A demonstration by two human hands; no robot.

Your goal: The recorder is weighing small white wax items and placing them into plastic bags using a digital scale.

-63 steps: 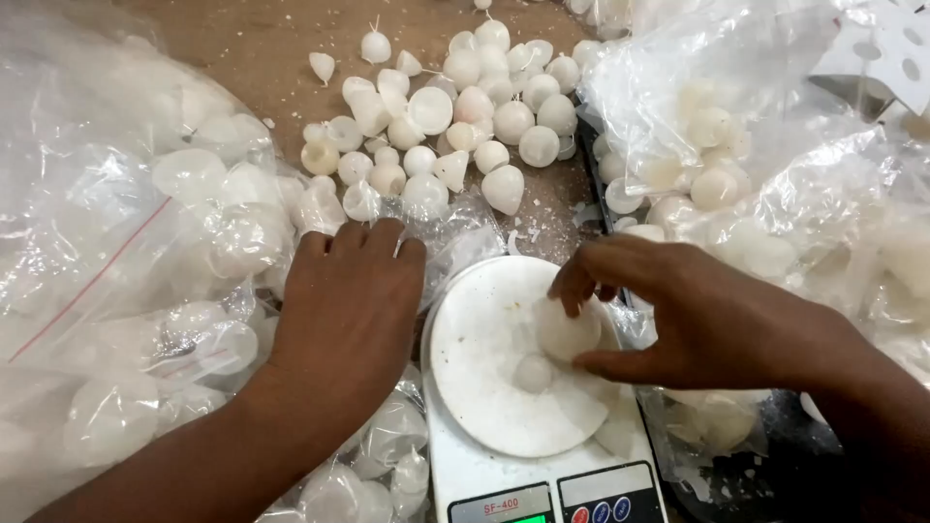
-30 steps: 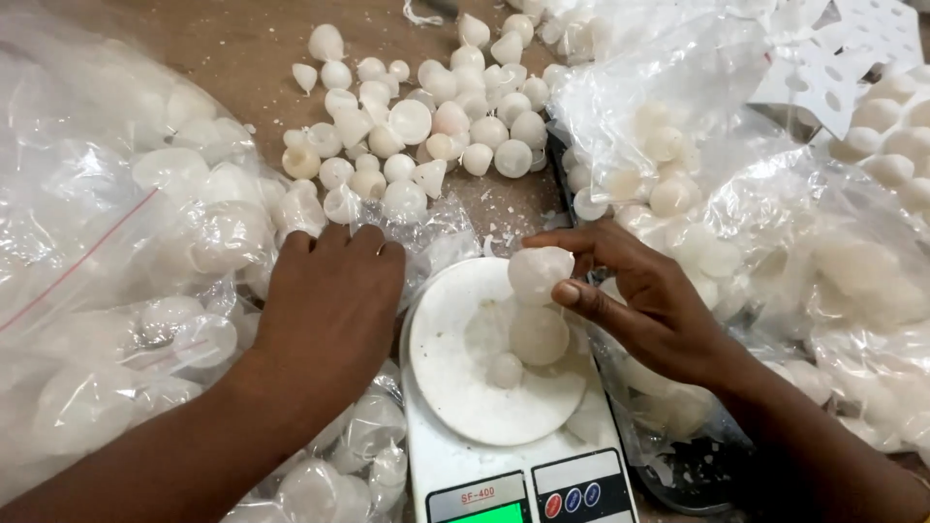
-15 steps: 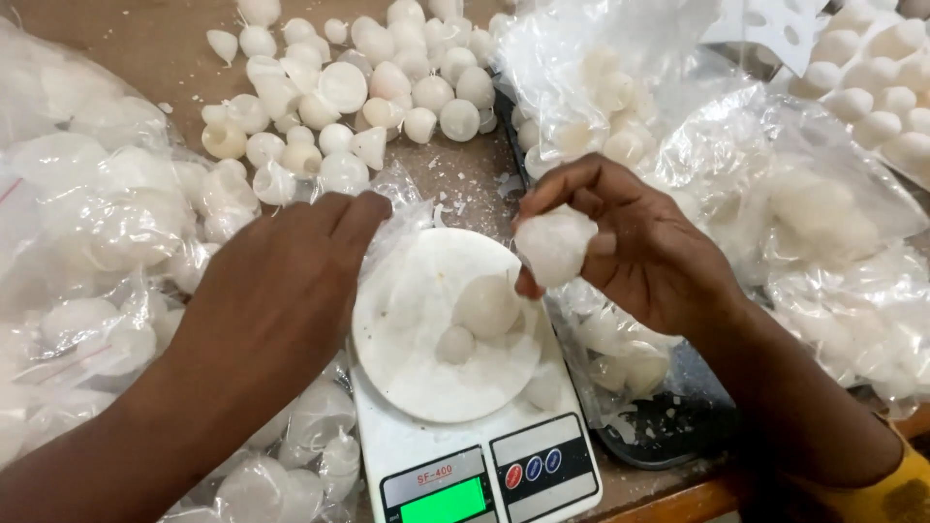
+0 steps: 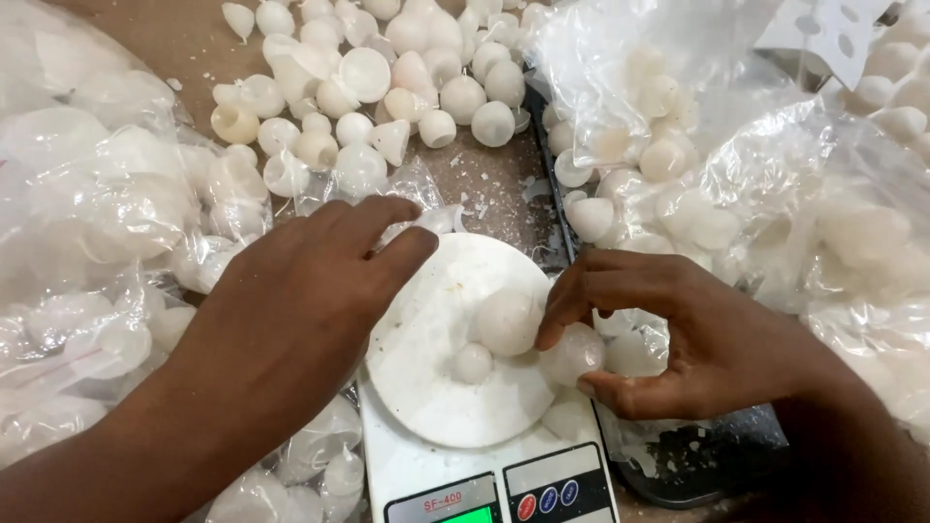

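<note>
**Right hand brought its white piece down to the scale plate**

Half a second earlier the right hand held its pale rounded piece above the plate; here it had dropped to the plate's right rim, thumb and fingers clamped on the piece. Two more pieces lay on the round white plate: a larger ball touching the fingertips, a smaller one just beside it. The plate sat on a white digital scale at lower centre. The left hand rested flat, fingers together, holding nothing, on clear plastic bags. Loose white pieces lay on the brown worktop at upper centre; further filled bags stood right.
</note>
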